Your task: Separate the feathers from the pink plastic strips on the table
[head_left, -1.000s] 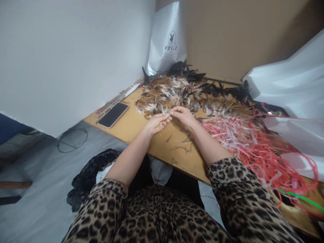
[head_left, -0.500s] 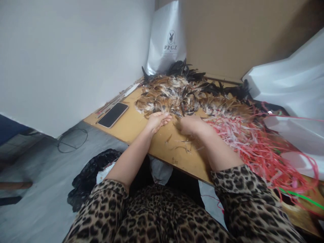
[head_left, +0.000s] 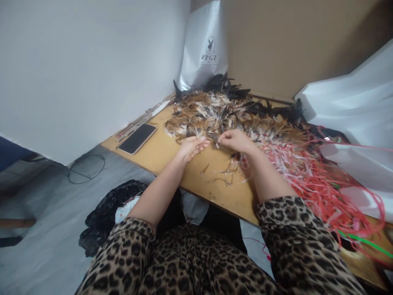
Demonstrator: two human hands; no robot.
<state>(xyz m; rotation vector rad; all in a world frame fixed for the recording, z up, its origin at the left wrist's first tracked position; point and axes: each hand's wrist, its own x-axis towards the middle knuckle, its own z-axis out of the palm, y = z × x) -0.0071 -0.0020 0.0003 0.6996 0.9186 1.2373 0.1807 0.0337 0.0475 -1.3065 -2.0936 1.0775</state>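
Note:
At the near edge of the feather pile, my left hand (head_left: 194, 148) is closed in a pinch, palm turned partly up. Thin pale-brown feathers (head_left: 200, 132) fan out at its fingertips, merging with the pile behind. To its right, my right hand (head_left: 236, 140) pinches with thumb and forefinger, a small gap from the left. A small dark and pale bit shows under its fingertips, too small to name. The pile of brown, white and black feathers (head_left: 211, 107) spreads across the back of the wooden table (head_left: 172, 157). Several loose feathers (head_left: 225, 176) lie in front of my right hand.
A phone (head_left: 137, 138) lies on the left side of the table. Red and white plastic strings (head_left: 310, 182) heap at the right. A white bag (head_left: 204, 45) stands behind the feathers, and more white plastic (head_left: 353, 98) is at far right. A black plastic bag (head_left: 107, 217) sits on the floor.
My right hand has moved up and away from me, from over the tabletop to the pile's edge. My left hand has stayed almost in place.

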